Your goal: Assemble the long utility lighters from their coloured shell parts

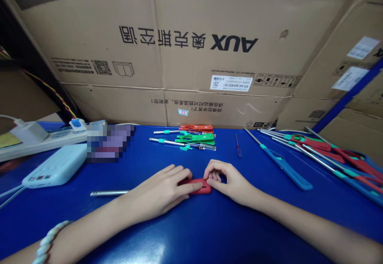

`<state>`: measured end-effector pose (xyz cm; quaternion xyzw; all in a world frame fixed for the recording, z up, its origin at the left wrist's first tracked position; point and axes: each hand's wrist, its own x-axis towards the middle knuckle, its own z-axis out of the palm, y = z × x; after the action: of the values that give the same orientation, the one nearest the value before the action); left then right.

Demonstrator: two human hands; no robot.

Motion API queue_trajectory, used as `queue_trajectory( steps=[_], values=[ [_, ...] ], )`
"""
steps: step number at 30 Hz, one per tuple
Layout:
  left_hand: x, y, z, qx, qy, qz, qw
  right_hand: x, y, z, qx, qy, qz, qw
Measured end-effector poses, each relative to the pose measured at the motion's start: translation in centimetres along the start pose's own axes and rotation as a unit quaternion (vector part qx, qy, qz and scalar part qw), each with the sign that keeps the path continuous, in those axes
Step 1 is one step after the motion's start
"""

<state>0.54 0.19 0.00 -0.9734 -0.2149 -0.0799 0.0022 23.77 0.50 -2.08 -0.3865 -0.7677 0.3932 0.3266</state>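
Note:
A red long-nosed lighter (196, 187) lies on the blue table, its metal tube (109, 193) pointing left. My left hand (170, 184) rests over the lighter, fingers closed around its handle and the thumb on top; palm and wrist hide its middle. At the handle's right end, my right hand (226, 178) is curled, with thumb and index fingertip pinched against the end. Whether a small part sits between those fingertips is hidden. Beyond the hands lie an orange half-assembled lighter (196, 128) and a green one (196, 138), inner parts exposed.
A small screwdriver (238, 150) lies behind my right hand. To the right are a blue lighter (285, 170) and a pile of red and blue lighters (347, 156). On the left are a power bank (56, 166) and a power strip (60, 136). A cardboard sheet (185, 68) stands behind.

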Motion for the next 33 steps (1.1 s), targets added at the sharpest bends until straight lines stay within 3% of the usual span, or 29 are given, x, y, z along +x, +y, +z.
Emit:
queue_trajectory(
  steps=[12,28,31,33],
  values=[
    [0.1,0.1,0.0,-0.003,-0.011,-0.003,1.000,0.0,-0.2,-0.3,0.006,-0.009,0.003,1.000],
    [-0.1,0.0,0.5,-0.010,0.024,0.003,1.000,0.0,0.0,-0.8,-0.013,-0.028,0.000,1.000],
    [-0.2,-0.3,0.7,0.000,0.014,-0.001,1.000,0.2,0.3,-3.0,-0.136,-0.019,-0.058,0.989],
    [-0.2,-0.3,0.8,0.002,0.002,-0.006,1.000,0.4,0.7,-5.1,-0.334,0.028,-0.118,0.935]
  ],
)
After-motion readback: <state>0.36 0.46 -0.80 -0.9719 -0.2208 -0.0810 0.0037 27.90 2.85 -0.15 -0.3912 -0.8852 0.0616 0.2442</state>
